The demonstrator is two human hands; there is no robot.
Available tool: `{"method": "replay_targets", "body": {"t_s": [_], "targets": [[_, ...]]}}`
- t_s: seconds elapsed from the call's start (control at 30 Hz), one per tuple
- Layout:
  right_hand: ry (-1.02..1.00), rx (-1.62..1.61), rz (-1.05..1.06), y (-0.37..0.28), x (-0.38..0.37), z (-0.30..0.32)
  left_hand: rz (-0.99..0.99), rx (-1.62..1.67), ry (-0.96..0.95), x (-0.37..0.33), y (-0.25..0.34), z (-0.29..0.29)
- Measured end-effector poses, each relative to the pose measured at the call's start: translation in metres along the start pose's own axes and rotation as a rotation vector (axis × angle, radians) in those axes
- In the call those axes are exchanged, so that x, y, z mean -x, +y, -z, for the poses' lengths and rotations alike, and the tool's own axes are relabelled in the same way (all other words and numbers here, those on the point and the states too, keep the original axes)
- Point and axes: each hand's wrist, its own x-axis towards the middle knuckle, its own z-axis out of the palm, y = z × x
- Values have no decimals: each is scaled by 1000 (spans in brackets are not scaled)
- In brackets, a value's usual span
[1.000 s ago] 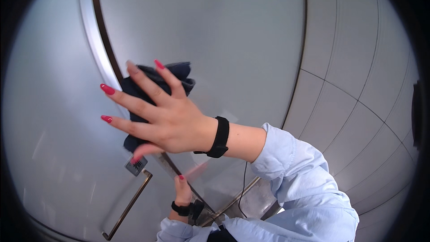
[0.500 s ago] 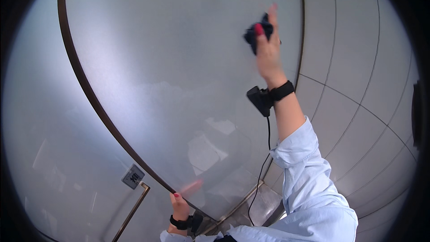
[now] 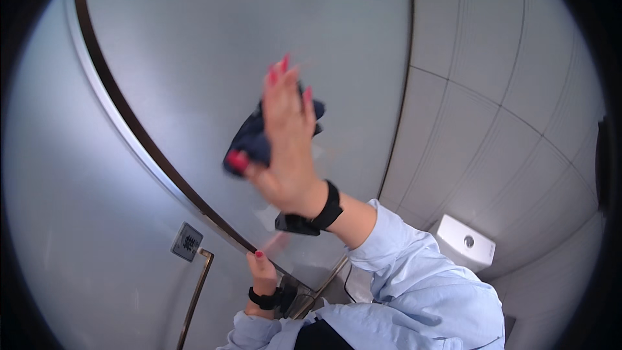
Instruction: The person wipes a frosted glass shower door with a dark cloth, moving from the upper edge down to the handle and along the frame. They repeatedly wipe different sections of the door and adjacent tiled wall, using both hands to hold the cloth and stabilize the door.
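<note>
My right hand point(image 3: 291, 149) is stretched across a dark blue cloth point(image 3: 251, 141), pressing it toward the frosted glass panel point(image 3: 194, 32). Its palm covers much of the cloth, which shows past the thumb and fingertips. Low in the view, my left hand point(image 3: 262, 277) is at the dark brown edge strip point(image 3: 159, 155) of the glass, thumb pointing up. Its other fingers are hidden or blurred, so whether they grip the edge is unclear. Black wrist straps point(image 3: 330, 206) with small black boxes are on both wrists.
A square sign point(image 3: 186, 241) and a metal bar handle point(image 3: 195, 298) are on the left glass. Grey wall tiles point(image 3: 473, 129) rise at the right. Below them stands a white toilet cistern point(image 3: 461, 246) with a round button.
My right hand and the cloth have swept down and left across the glass, from near its right edge. My left hand stays by the edge strip. The cistern has come into view.
</note>
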Motion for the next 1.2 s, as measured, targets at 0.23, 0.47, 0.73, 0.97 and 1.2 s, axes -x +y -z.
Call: {"method": "replay_targets", "body": {"t_s": [0.23,0.47,0.73,0.97,1.2], "targets": [[-168,26,-1,-1,135,-20,93,-258,36,3,-18,13],[100,-59,-312,82,77,25,-110,-1,-234,-19,6,-6],[11,124,244,45,-74,28,-64,24,-108,-14,3,-4],[-414,72,423,108,-16,56,-42,-55,105,-1,6,-9],[47,53,118,314,-49,141,-40,-151,709,-5,14,-44]]}}
